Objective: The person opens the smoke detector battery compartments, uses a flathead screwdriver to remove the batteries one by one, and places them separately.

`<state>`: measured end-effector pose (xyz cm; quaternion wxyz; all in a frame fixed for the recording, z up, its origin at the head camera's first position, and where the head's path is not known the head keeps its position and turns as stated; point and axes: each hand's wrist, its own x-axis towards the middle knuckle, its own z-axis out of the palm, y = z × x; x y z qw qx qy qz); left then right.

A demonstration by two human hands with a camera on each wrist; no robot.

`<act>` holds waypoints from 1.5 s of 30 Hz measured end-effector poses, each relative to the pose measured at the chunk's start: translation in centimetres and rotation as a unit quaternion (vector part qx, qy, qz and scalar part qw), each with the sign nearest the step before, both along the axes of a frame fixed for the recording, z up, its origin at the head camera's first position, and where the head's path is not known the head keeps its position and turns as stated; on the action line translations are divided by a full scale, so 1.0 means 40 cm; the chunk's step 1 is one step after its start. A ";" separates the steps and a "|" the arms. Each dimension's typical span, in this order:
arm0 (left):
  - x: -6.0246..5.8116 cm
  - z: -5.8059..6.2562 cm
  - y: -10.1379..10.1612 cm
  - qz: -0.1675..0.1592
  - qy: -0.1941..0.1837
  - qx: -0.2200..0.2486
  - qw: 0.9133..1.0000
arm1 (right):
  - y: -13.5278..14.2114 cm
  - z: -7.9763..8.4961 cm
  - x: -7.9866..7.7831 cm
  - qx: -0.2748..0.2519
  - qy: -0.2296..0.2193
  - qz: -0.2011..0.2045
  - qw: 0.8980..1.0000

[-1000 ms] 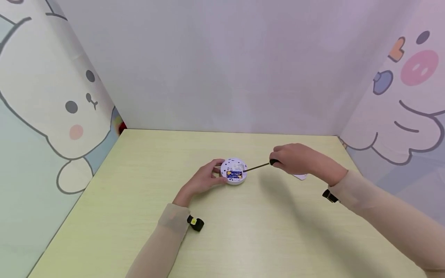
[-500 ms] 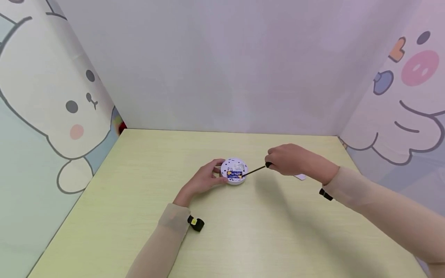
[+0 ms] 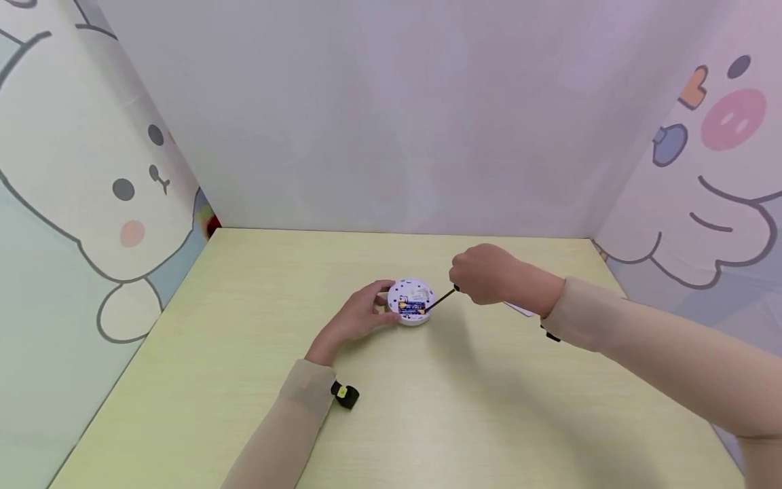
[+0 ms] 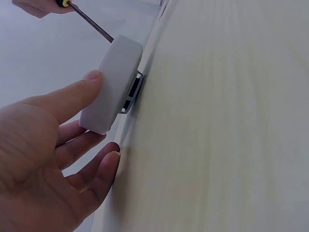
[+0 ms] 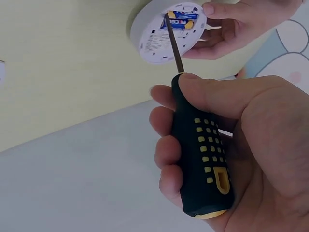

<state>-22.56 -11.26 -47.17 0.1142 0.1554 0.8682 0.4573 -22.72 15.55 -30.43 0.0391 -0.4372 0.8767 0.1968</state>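
Observation:
A round white battery-powered device [image 3: 400, 293] sits on the table with its open battery bay facing up. Two blue-and-yellow batteries [image 5: 181, 23] lie side by side in the bay. My left hand [image 3: 359, 314] grips the device's left edge, thumb on the near side and fingers on the far side. My right hand [image 3: 485, 274] holds a screwdriver [image 5: 200, 150] by its black handle with yellow dots. In the right wrist view the screwdriver's shaft [image 5: 175, 48] reaches into the bay, its tip at the end of a battery. Whether the tip touches the battery I cannot tell.
A flat white piece [image 3: 519, 310] lies on the table [image 3: 391, 407], partly hidden beneath the right forearm. A plain pale curtain [image 3: 391, 122] rises behind the table's far edge. Cartoon-printed sheets [image 3: 67, 170] hang at both sides.
My right hand has moved left with the screwdriver, whose shaft now stands steeper. Its tip has shifted slightly toward the near side of the batteries. The left hand and device stay put.

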 end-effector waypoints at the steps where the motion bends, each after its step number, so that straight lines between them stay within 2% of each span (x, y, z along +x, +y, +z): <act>1: 0.001 0.000 0.001 0.000 0.002 -0.002 1.000 | -0.007 0.001 0.000 0.006 0.003 -0.001 1.000; 8: 0.001 0.000 0.004 -0.001 0.012 -0.004 1.000 | -0.040 0.004 0.003 0.042 0.022 -0.005 0.999; 16: 0.000 -0.002 0.006 0.005 0.031 -0.020 0.999 | -0.044 0.003 0.002 0.043 0.028 0.001 0.999; 31: -0.002 0.002 0.012 0.014 0.030 -0.034 0.999 | 0.062 -0.043 -0.032 -0.037 -0.047 -0.014 0.998; 36: -0.001 0.005 0.010 0.018 0.026 -0.034 0.999 | 0.110 -0.084 -0.050 -0.092 -0.100 -0.034 0.990; 40: -0.002 0.004 0.007 0.015 0.027 -0.027 0.999 | 0.152 -0.123 -0.062 -0.150 -0.141 -0.039 0.978; 45: -0.004 0.000 0.008 0.015 0.024 -0.024 0.999 | 0.186 -0.162 -0.065 -0.203 -0.168 -0.035 0.964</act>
